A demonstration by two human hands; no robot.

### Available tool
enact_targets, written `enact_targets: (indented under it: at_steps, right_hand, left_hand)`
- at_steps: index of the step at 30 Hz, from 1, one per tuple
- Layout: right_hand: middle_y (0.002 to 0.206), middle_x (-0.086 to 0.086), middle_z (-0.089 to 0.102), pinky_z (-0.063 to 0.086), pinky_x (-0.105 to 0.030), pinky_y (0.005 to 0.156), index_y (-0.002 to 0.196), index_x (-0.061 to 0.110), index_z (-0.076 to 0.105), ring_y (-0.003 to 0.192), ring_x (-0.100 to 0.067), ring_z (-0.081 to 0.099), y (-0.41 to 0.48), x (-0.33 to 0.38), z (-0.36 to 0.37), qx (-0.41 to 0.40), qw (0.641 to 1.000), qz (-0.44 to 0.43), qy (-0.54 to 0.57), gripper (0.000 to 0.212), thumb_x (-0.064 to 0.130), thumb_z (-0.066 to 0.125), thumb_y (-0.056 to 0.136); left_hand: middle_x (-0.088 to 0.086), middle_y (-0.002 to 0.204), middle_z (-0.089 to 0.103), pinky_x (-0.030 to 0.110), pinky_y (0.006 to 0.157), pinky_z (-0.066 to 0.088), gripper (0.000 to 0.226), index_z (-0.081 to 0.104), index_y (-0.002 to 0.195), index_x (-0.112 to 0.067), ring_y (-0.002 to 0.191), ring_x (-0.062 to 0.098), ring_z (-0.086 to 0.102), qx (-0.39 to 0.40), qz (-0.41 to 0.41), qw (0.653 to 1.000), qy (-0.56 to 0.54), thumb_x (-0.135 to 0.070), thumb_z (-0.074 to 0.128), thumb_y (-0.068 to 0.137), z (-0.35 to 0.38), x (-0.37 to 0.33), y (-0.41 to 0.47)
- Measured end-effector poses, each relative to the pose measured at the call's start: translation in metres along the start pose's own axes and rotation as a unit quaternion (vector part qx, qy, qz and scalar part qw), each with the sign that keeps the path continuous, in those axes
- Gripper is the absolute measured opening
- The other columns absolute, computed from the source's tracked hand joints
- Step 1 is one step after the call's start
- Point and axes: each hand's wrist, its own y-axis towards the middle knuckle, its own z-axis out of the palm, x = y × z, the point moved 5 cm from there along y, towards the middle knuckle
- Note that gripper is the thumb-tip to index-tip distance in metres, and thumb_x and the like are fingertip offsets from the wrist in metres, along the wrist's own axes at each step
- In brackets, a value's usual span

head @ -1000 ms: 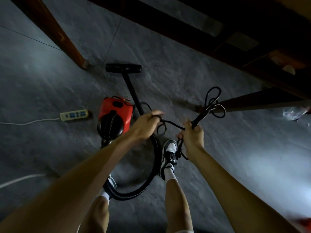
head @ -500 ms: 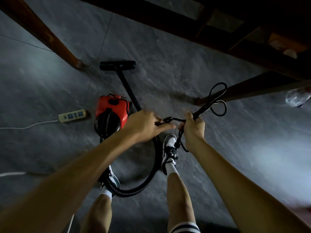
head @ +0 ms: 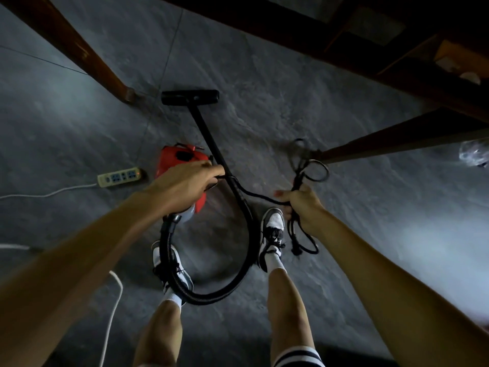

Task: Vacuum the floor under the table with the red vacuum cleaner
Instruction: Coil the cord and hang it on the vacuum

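A white cable point(head: 53, 192) crosses the grey floor point(head: 264, 88) from the far left to a power strip point(head: 119, 177). Above them a wooden table leg point(head: 87, 56) slants down to the floor. The vacuum point(head: 169, 160) sits just right of the strip, partly hidden by the left hand point(head: 185, 182). That hand's fingers curl round one end of the black cord point(head: 260, 198) (the very tip is hidden). Beside the hand the wand point(head: 209, 139) runs up to the floor head point(head: 190, 97), which lies flat near the leg's foot. The hose point(head: 211, 297) loops past the shoes point(head: 272, 229). The cord stretches right to the right hand point(head: 304, 207), fisted tight on a bundle of its loops, some sticking out above, some dangling below. A second leg point(head: 397, 139) slants beyond it.
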Motion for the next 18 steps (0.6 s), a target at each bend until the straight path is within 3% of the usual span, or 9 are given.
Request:
enact_targets:
  at_steps: [3,6,7,9,11,13,14,16,18]
  right_hand:
    - [0.079,-0.008,0.064,0.039,-0.026,0.044,0.118,0.012,0.057,0.046,-0.015,0.046,-0.013,-0.005,0.013,0.154,0.981,0.032,-0.115,0.043,-0.012,0.042,0.086]
    - [0.076,-0.013,0.065,0.051,-0.036,0.069,0.103,-0.001,0.061,0.059,-0.022,0.066,-0.025,-0.009,0.034,0.248,0.957,0.081,-0.13,0.037,-0.016,0.035,0.082]
    - [0.077,-0.014,0.068,0.051,-0.038,0.071,0.1,-0.003,0.06,0.06,-0.024,0.067,-0.029,-0.01,0.042,0.273,0.95,0.097,-0.12,0.035,-0.017,0.033,0.08]
    - [0.092,-0.018,0.07,0.044,-0.029,0.052,0.102,-0.005,0.058,0.056,-0.023,0.06,-0.033,-0.008,0.057,0.301,0.943,0.098,-0.103,0.035,-0.012,0.033,0.079]
    - [0.093,-0.023,0.065,0.031,-0.021,0.039,0.096,-0.001,0.056,0.047,-0.016,0.04,-0.033,-0.006,0.064,0.304,0.947,0.087,-0.058,0.028,-0.001,0.035,0.078]
    - [0.079,-0.024,0.053,0.024,-0.02,0.037,0.083,0.006,0.049,0.044,-0.013,0.025,-0.032,-0.006,0.066,0.302,0.949,0.09,-0.022,0.009,0.011,0.043,0.08]
    - [0.07,-0.018,0.049,0.023,-0.019,0.037,0.08,0.008,0.047,0.043,-0.011,0.023,-0.03,-0.008,0.067,0.296,0.951,0.081,-0.019,0.009,0.016,0.048,0.084]
    - [0.057,-0.001,0.041,0.022,-0.02,0.037,0.088,0.008,0.051,0.042,-0.009,0.024,-0.027,-0.011,0.066,0.283,0.958,0.037,-0.037,0.019,0.026,0.057,0.092]
    - [0.058,0.003,0.037,0.024,-0.022,0.039,0.105,0.002,0.059,0.045,-0.01,0.027,-0.025,-0.012,0.063,0.251,0.966,-0.027,-0.06,0.022,0.021,0.062,0.093]
  left_hand:
    - [0.006,0.093,0.054,0.029,0.052,0.039,0.029,0.064,0.1,-0.019,0.073,0.023,0.06,-0.059,0.074,0.986,0.14,-0.006,0.07,0.075,-0.006,-0.008,0.004]
    - [0.01,0.087,0.054,0.024,0.039,0.035,0.046,0.065,0.103,-0.016,0.053,0.02,0.057,-0.048,0.09,0.982,0.158,0.004,0.075,0.063,0.003,-0.021,0.006]
    - [0.011,0.089,0.055,0.024,0.038,0.031,0.045,0.064,0.105,-0.015,0.05,0.022,0.057,-0.041,0.092,0.984,0.145,0.004,0.072,0.066,0.006,-0.028,0.006]
    - [0.013,0.1,0.052,0.029,0.044,0.034,0.033,0.06,0.111,-0.012,0.062,0.029,0.061,-0.032,0.075,0.993,0.089,-0.002,0.06,0.079,0.013,-0.038,0.011]
    - [0.014,0.111,0.046,0.037,0.055,0.043,0.031,0.056,0.117,-0.011,0.077,0.035,0.061,-0.028,0.025,0.999,0.021,-0.012,0.045,0.088,0.021,-0.039,0.015]
    - [0.014,0.113,0.044,0.039,0.06,0.044,0.035,0.056,0.117,-0.012,0.081,0.037,0.06,-0.043,-0.011,0.999,-0.023,-0.021,0.037,0.088,0.025,-0.037,0.017]
    - [0.014,0.112,0.045,0.038,0.061,0.044,0.036,0.057,0.115,-0.013,0.082,0.037,0.06,-0.06,-0.029,0.997,-0.043,-0.022,0.036,0.087,0.027,-0.035,0.017]
    - [0.015,0.111,0.047,0.038,0.066,0.045,0.028,0.06,0.111,-0.011,0.085,0.037,0.06,-0.093,-0.086,0.988,-0.085,-0.018,0.045,0.088,0.032,-0.029,0.018]
    - [0.018,0.11,0.052,0.034,0.07,0.042,0.025,0.063,0.108,-0.008,0.091,0.035,0.059,-0.12,-0.155,0.974,-0.117,-0.02,0.052,0.089,0.04,-0.023,0.018]
